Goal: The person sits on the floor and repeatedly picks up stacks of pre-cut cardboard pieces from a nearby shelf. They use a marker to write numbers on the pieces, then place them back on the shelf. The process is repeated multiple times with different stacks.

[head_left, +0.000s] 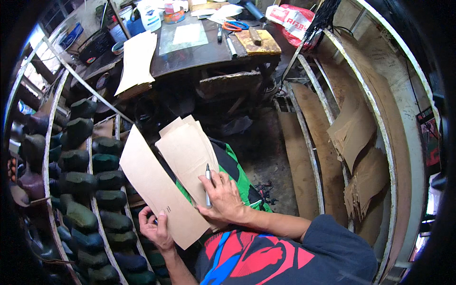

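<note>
My left hand [160,232] is closed on the lower left edge of a long tan sheet [161,190], thumb on top and fingers beneath. The sheet is cut with a pointed end, looks like leather or card, and bears a few short dark marks near my thumb. A small dark blue spot shows by those fingers; I cannot tell what it is. My right hand [223,198] grips a silver pen [207,185], its dark tip pointing away from me. That hand rests on a stack of similar tan sheets [183,142] on my lap, over green and black cloth [242,178].
Racks of dark shoe lasts [111,183] stand at my left. Shelves with brown sheets [354,135] are on the right. Ahead, a workbench [183,59] bears a pale sheet stack [137,61], markers [231,47], orange-and-blue-handled scissors [235,25] and a yellowish block [261,45].
</note>
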